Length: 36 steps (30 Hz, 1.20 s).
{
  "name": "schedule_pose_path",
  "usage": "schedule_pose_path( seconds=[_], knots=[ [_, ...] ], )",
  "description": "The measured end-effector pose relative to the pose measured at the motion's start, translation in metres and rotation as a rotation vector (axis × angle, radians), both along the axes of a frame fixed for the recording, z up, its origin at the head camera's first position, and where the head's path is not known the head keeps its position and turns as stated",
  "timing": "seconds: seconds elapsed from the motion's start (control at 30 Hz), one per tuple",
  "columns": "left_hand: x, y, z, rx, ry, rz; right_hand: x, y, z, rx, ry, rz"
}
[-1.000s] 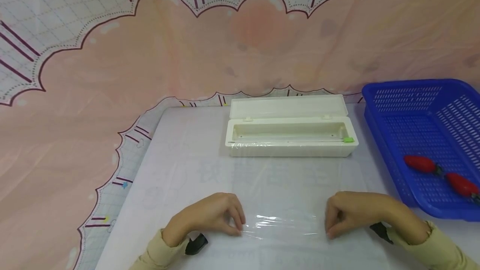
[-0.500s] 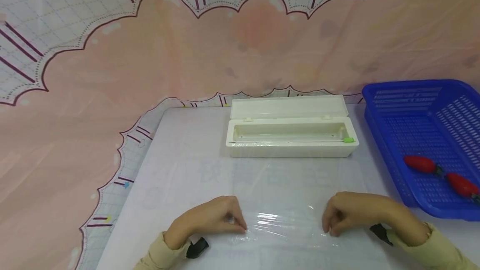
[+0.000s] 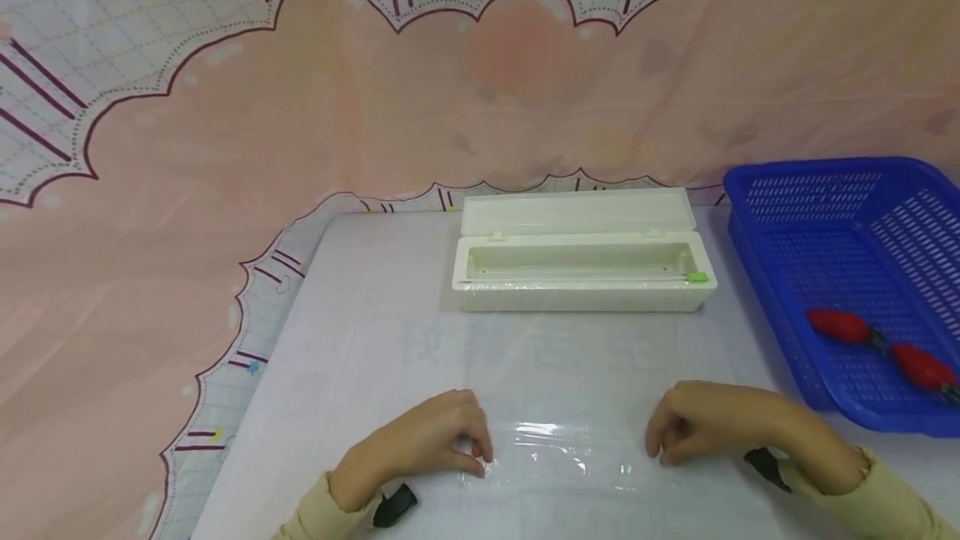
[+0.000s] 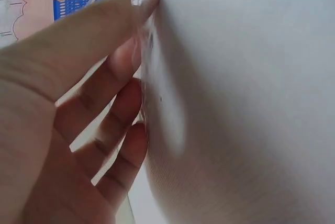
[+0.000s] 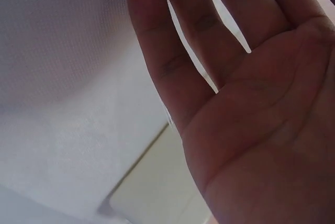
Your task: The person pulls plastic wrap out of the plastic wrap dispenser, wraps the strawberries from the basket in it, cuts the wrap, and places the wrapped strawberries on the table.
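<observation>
**Inspector A:** Head view, lower left of centre: the left hand (image 3: 420, 450) lies knuckles-up on the white tabletop (image 3: 360, 332), fingers curled, fingertips pinching the left corner of a clear sheet of plastic film (image 3: 558, 457). The left wrist view adds what the head view hides: the thumb (image 4: 94, 30) pressed onto crinkled film against the table, the other fingers bent beneath.

**Inspector B:** And the film itself?

**Inspector A:** Flat on the table, bottom centre, spanning between both hands. Lower right, the right hand (image 3: 712, 423) is curled at the film's right corner. Its wrist view shows only palm and fairly straight fingers (image 5: 172, 41) over the white surface; whether it pinches the film I cannot tell.

**Inspector B:** Surroundings?

**Inspector A:** Centre frame, beyond the film, a cream rectangular plastic dispenser box (image 3: 581, 273), lid open, green slider at its right end. Far right, a blue perforated plastic basket (image 3: 780, 215) holding two red peppers (image 3: 885, 344). Nothing lies between hands and box.

**Inspector B:** Edges?

**Inspector A:** The table's left edge runs diagonally, well left of the left hand; the basket stands near the right wrist. A pink scalloped cloth (image 3: 225, 190) backs the table.
</observation>
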<state>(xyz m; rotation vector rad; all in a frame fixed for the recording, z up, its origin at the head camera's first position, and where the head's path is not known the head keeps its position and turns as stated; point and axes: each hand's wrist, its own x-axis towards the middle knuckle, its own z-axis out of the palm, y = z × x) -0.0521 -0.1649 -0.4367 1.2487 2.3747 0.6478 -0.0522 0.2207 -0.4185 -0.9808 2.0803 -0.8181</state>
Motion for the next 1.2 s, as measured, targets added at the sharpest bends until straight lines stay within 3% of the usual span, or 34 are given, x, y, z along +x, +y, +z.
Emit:
schedule_pose_path(
  seconds=[0.37, 0.63, 0.83, 1.03, 1.2],
  knots=[
    [0.001, 0.000, 0.000, 0.001, -0.032, 0.029, 0.001, 0.003, 0.021, -0.016, 0.091, -0.068],
    [0.003, -0.001, -0.003, 0.028, -0.079, 0.077, -0.004, 0.017, 0.036, 0.082, 0.306, -0.199],
    [0.003, -0.001, -0.004, 0.026, -0.082, 0.086, -0.008, 0.030, 0.049, 0.070, 0.316, -0.229],
    [0.003, -0.001, -0.004, 0.039, -0.085, 0.088, -0.014, 0.043, 0.064, 0.186, 0.296, -0.303],
    [0.003, -0.003, -0.007, 0.067, -0.077, 0.075, -0.016, 0.057, 0.070, 0.204, 0.382, -0.322]
  ],
)
